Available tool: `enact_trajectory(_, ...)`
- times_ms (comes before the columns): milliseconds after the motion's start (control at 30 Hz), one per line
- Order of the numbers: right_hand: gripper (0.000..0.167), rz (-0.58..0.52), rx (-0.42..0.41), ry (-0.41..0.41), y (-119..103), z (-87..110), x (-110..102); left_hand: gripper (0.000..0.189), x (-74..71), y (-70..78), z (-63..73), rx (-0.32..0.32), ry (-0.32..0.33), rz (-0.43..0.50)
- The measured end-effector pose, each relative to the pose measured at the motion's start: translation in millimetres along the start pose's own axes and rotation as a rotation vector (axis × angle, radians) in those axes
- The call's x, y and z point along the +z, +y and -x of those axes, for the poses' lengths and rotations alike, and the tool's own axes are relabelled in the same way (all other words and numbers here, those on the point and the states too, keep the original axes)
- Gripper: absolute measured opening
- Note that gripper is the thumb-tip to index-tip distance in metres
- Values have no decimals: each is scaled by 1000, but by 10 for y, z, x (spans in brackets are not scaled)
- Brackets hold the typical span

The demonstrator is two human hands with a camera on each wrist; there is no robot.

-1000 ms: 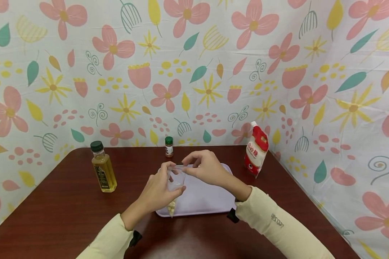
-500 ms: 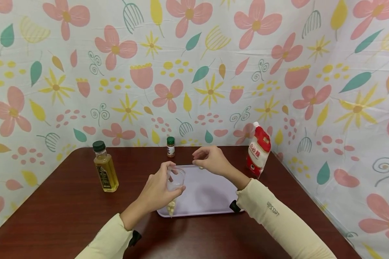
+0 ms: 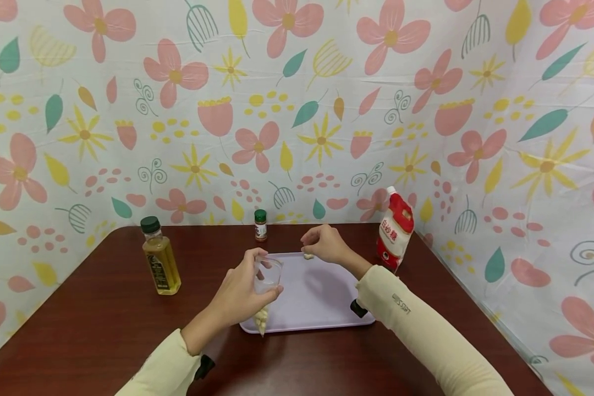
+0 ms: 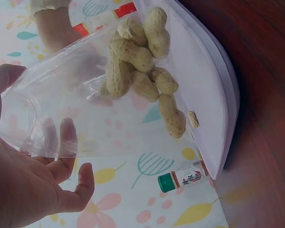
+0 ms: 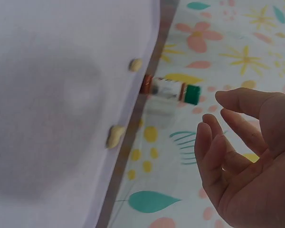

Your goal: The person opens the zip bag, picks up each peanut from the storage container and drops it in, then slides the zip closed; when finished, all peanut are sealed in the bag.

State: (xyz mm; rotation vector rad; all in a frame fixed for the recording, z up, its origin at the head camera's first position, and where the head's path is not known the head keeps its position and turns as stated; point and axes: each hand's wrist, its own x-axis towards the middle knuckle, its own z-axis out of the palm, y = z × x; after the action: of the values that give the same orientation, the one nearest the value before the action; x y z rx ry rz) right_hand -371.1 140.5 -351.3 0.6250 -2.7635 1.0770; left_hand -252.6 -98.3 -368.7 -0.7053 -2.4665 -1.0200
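Note:
My left hand (image 3: 240,297) holds a clear plastic bag (image 3: 269,278) by its mouth, thumb and fingers spread around the opening. Several unshelled peanuts (image 4: 133,57) fill the bag's pointed lower end, which hangs over the near left of a pale lilac tray (image 3: 307,300). Over the tray's far edge is my right hand (image 3: 328,245), fingers bent and holding nothing; the right wrist view shows a gap between thumb and fingertips. Just below it one peanut (image 5: 115,137) lies along the far rim, with a smaller piece (image 5: 135,64) farther along that edge.
A green-capped spice jar (image 3: 260,225) stands behind the tray. An oil bottle (image 3: 160,258) with a dark cap is on the left of the brown table (image 3: 104,319). At the back right stands a red and white sugar pouch (image 3: 395,231), near the patterned cloth (image 3: 297,137).
The right hand has left the bag's mouth and moved right to the tray's far edge. A peanut now shows on the tray below its fingers. My left hand keeps holding the bag.

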Motion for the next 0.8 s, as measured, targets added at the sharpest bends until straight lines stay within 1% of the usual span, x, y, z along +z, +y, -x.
enact_trajectory(100, 13, 2, 18, -12, 75, -46, 38, 67, 4, 9, 4, -5, -9, 12)
enact_trajectory(233, 14, 21, 39, -26, 146, -105, 78, 67, 9, 4, 6, 4, -9, 13)
enact_trajectory(400, 14, 39, 71, -34, 218, -172, 137, 66, 9, -1, 10, 1, -9, 22)
enact_trajectory(800, 17, 100, 91, -40, 423, -264, 223, 66, 4, -10, 23, -17, -13, 31)
